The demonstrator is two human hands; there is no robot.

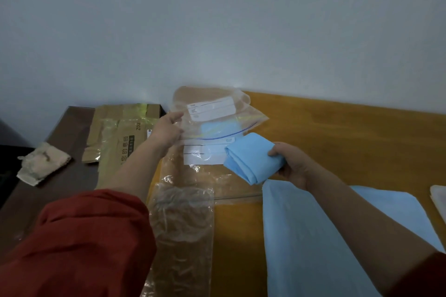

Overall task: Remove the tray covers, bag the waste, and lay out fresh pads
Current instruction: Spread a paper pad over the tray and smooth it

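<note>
Two bare hands work above an orange-yellow wooden tabletop (350, 132) that runs along a grey wall (217, 19). The left hand (169, 131), its forearm coming out of a pushed-up red sleeve (84, 236), pinches the left edge of a clear zip-top plastic bag (217, 113) that has white label strips. Thumb and fingers are clamped on the film, holding that side up. The bag's mouth, marked by a thin blue line, sags toward five o'clock, and something pale blue shows through the film.

The right hand (293, 164) grips a folded light-blue pad (251, 157), thumb pressed on top and fingers curled round its lower edge. The pad sits at four o'clock of the bag's mouth; whether the two touch cannot be told.

A second flat clear bag with a white label (205, 154) lies on the table under the raised one. At six o'clock of the right hand a large light-blue sheet (313, 236) is spread flat. Crumpled clear plastic film (183, 229) lies at seven o'clock of the folded pad. At nine o'clock of the left hand a flattened brown cardboard box (120, 132) rests on a dark brown surface (72, 176), and farther out at nine o'clock lies a crumpled beige rag (43, 164).
</note>
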